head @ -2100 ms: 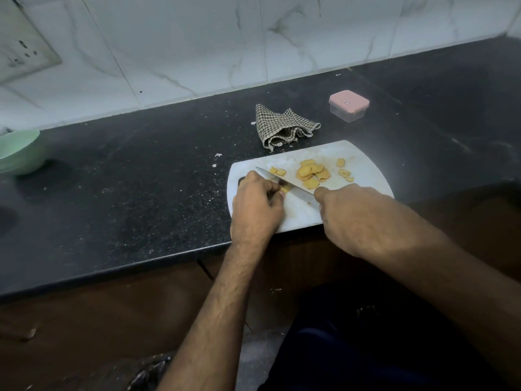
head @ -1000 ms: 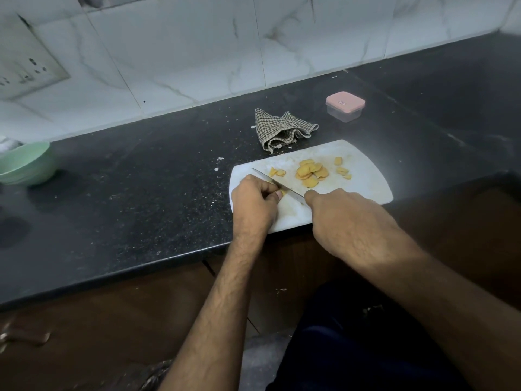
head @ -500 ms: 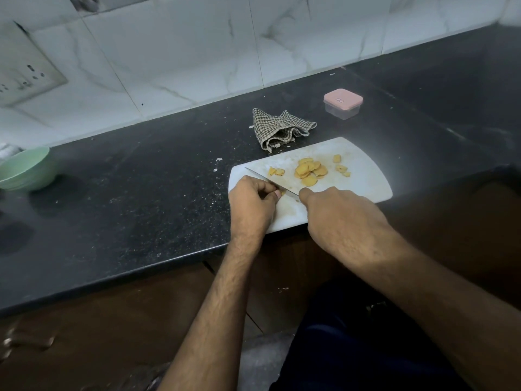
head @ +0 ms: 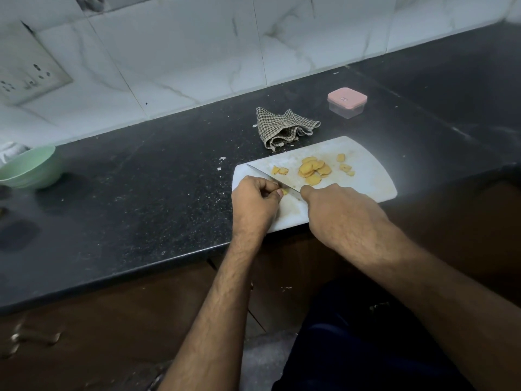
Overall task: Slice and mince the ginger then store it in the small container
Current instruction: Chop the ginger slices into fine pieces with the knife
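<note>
A white cutting board (head: 369, 176) lies at the front edge of the black counter. Yellow ginger slices (head: 313, 170) are piled in its middle, with a few more pieces to either side. My left hand (head: 255, 203) pinches a small ginger piece (head: 284, 192) against the board. My right hand (head: 338, 213) grips the handle of a knife (head: 270, 177), whose blade runs up and left beside the held piece. The handle is hidden in my fist. A small clear container with a pink lid (head: 347, 102) stands closed behind the board, to the right.
A crumpled checked cloth (head: 283, 127) lies just behind the board. A pale green bowl (head: 29, 166) sits at the far left of the black counter (head: 141, 193). A tiled wall with a socket plate (head: 26, 71) bounds the back.
Both hands have stayed on the board, with the knife edging slightly left along the held ginger. The camera has shifted a little.
</note>
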### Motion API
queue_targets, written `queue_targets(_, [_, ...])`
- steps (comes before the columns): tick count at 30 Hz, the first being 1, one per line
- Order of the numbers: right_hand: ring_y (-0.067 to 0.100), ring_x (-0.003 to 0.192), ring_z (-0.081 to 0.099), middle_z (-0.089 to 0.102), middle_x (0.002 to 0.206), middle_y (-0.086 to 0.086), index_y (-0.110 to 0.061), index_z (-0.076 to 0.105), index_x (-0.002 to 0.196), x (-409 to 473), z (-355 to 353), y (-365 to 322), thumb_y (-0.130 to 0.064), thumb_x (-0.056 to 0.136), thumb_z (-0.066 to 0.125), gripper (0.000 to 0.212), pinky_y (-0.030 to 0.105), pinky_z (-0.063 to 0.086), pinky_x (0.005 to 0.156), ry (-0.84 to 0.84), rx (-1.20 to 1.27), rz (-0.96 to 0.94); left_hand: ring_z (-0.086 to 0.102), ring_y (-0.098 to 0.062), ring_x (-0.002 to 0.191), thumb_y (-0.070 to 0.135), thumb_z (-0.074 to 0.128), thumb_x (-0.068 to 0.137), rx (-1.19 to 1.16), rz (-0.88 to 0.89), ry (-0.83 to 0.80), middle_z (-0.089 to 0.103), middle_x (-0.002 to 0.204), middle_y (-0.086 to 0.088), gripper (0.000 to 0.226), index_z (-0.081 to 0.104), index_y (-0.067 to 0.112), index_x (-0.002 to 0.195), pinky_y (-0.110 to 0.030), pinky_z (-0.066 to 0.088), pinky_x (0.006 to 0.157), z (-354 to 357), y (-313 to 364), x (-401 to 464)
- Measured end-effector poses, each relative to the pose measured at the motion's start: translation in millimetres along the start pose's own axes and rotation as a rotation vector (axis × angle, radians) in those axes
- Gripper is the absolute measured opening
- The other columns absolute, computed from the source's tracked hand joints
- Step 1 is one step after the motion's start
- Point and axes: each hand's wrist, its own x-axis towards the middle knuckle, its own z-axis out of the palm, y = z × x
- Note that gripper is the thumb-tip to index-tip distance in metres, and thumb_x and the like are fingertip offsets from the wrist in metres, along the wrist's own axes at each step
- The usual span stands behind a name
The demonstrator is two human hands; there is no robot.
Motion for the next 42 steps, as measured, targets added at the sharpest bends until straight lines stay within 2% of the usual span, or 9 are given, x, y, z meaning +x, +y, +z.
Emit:
queue_targets(6, [0.018,0.073,0.040,0.038,0.078,-0.001,-0.024,0.047,0.129,-10,-10,1,-0.009,0.095,0.038,0.038,0.036,0.037,0.069,0.014,-0.024,0.009,0.060,0.000,0.068,0.018,0.079,0.087,-0.012,-0.015,0.011,0.072,0.078,0.010,0.002,0.079,0.018,0.085,-0.002,0.041,0.055,-4,2,0])
queue_targets(9, [0.014,0.066,0.037,0.040,0.078,0.000,-0.023,0.046,0.131,-12,-9,-1,-0.008,0.096,0.039,0.039,0.035,0.038,0.069,-0.022,-0.024,0.002,0.059,0.001,0.066,0.016,0.077,0.089,-0.008,-0.021,0.009,0.071,0.077,0.011,0.003,0.079,0.016,0.086,-0.002,0.041,0.055,-3,1,0])
queue_targets(15, [0.021,0.079,0.043,0.037,0.078,-0.001,-0.023,0.044,0.133,2,-3,-5,-0.006,0.095,0.040,0.042,0.036,0.038,0.070,-0.039,0.002,0.006,0.057,0.001,0.064,0.011,0.072,0.091,-0.010,-0.021,-0.023,0.069,0.075,0.009,0.008,0.076,0.013,0.085,-0.004,0.040,0.053,-3,5,-3])
queue_targets(22, [0.013,0.064,0.036,0.040,0.078,-0.002,-0.026,0.049,0.126,-2,-10,6,-0.012,0.096,0.041,0.034,0.035,0.038,0.067,0.002,-0.019,0.013,0.055,0.001,0.062,0.014,0.073,0.091,0.001,-0.027,-0.029,0.066,0.071,0.010,0.012,0.073,0.019,0.080,-0.004,0.040,0.052,-7,8,-1])
queue_targets(26, [0.014,0.064,0.034,0.038,0.077,-0.001,-0.025,0.047,0.130,-4,-12,4,-0.007,0.094,0.041,0.041,0.035,0.038,0.069,-0.047,-0.027,0.013,0.054,0.000,0.060,0.013,0.074,0.090,-0.003,-0.037,-0.017,0.066,0.070,0.010,0.011,0.074,0.017,0.079,-0.004,0.040,0.051,-5,5,-1])
queue_targets(31, [0.022,0.081,0.044,0.037,0.078,0.000,-0.025,0.045,0.133,8,-9,-5,-0.006,0.092,0.046,0.045,0.037,0.041,0.072,-0.102,-0.037,0.017,0.056,0.001,0.061,0.013,0.073,0.090,-0.007,-0.030,-0.015,0.071,0.075,0.007,0.012,0.074,0.016,0.079,-0.004,0.041,0.053,-5,5,-2])
queue_targets(36, [0.025,0.090,0.046,0.038,0.082,0.000,-0.030,0.047,0.133,16,-7,-5,-0.009,0.095,0.045,0.044,0.041,0.050,0.086,-0.129,-0.020,0.037,0.055,0.000,0.061,0.014,0.074,0.089,0.002,-0.033,-0.015,0.068,0.072,0.009,0.010,0.074,0.017,0.080,-0.005,0.040,0.052,-3,4,-3])
queue_targets(39, [0.024,0.088,0.043,0.039,0.086,0.000,-0.029,0.047,0.136,11,-8,-2,-0.012,0.096,0.043,0.044,0.037,0.044,0.078,-0.088,-0.029,0.024,0.055,0.000,0.062,0.016,0.075,0.090,0.001,-0.039,-0.022,0.068,0.073,0.009,0.010,0.073,0.018,0.080,-0.006,0.037,0.050,-3,6,-2])
queue_targets(42, [0.022,0.081,0.042,0.037,0.080,-0.001,-0.026,0.047,0.136,5,-9,-5,-0.010,0.094,0.046,0.045,0.035,0.039,0.072,-0.079,-0.054,0.012,0.055,-0.001,0.061,0.016,0.074,0.089,-0.008,-0.035,-0.010,0.068,0.073,0.007,0.011,0.073,0.018,0.079,-0.009,0.038,0.052,-4,4,2])
